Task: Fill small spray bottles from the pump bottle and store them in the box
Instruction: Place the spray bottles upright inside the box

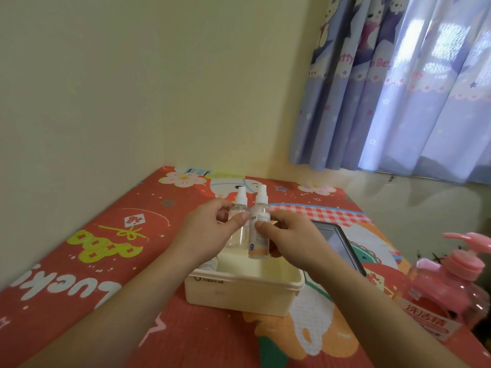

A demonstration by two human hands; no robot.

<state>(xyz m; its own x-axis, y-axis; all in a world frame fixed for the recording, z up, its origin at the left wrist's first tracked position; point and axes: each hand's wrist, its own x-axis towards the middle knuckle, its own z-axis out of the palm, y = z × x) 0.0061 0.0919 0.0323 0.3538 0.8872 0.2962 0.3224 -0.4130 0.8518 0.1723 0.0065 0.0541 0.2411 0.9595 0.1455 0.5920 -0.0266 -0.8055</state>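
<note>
Above the open cream box [239, 293] I hold two small spray bottles upright, side by side. My left hand [210, 229] grips a clear unlabelled bottle [239, 235] with a white spray top. My right hand [287, 237] grips a labelled bottle [259, 235], also with a white spray top. Both bottles hang over the far half of the box. Part of another bottle [210, 264] lies inside the box at its left edge. The pink pump bottle [449, 290] stands at the table's right edge, apart from both hands.
The table carries a red cartoon-print cloth [106, 261]. A dark tablet or box lid [337, 243] lies just right of the box, under my right wrist. A cream wall stands behind, and blue curtains [398, 88] hang at the upper right.
</note>
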